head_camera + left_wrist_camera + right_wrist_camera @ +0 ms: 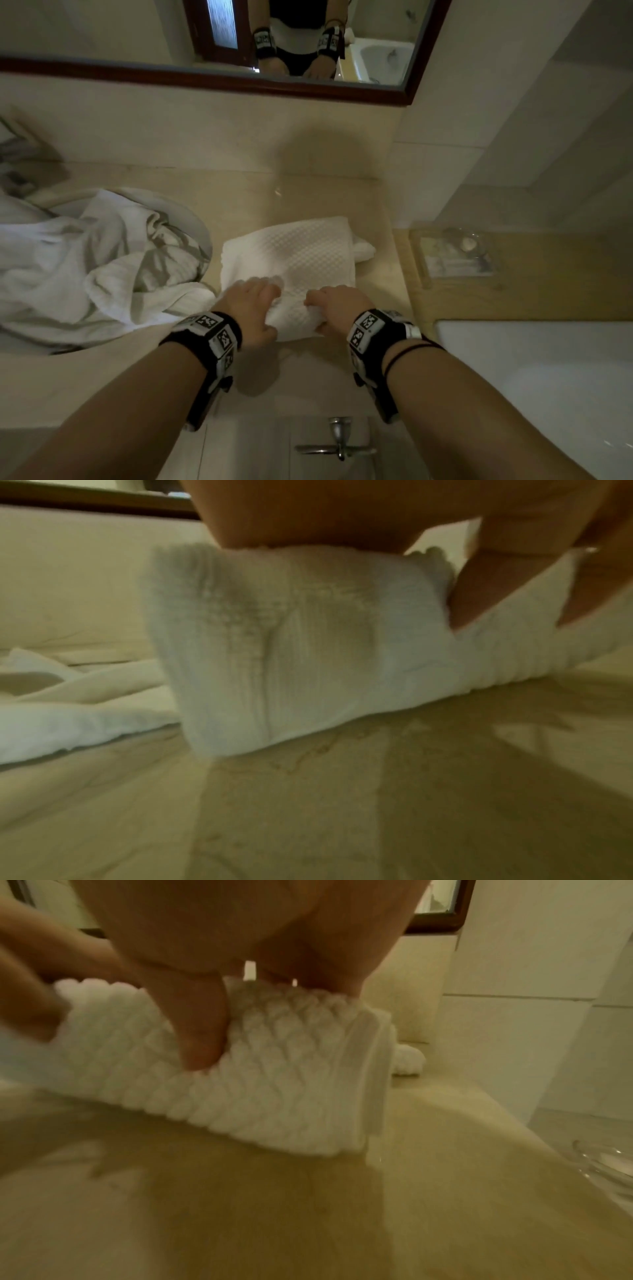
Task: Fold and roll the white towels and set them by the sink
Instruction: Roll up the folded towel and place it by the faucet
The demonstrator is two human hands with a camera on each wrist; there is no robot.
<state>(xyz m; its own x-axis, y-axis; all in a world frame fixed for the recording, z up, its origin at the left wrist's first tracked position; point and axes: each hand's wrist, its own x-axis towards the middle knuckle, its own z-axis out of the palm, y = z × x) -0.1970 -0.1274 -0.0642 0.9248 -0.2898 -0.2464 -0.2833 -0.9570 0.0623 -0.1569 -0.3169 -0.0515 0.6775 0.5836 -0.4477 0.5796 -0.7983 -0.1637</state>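
Note:
A white waffle-weave towel (301, 260) lies folded into a strip on the beige counter (308, 370), its near end turned up into a roll (274, 647). My left hand (255, 308) grips the roll's left part, fingers over the top and thumb at the front. My right hand (334, 308) grips the right part the same way, thumb (202, 1031) pressed into the roll (274, 1069). More white towels (85, 267) lie crumpled over the sink (202, 226) at the left.
A clear glass tray (455, 253) sits on a wooden ledge to the right. A mirror (239, 44) hangs on the wall behind. The white bathtub rim (534, 377) is at lower right, and a metal handle (337, 442) sticks out below the counter edge.

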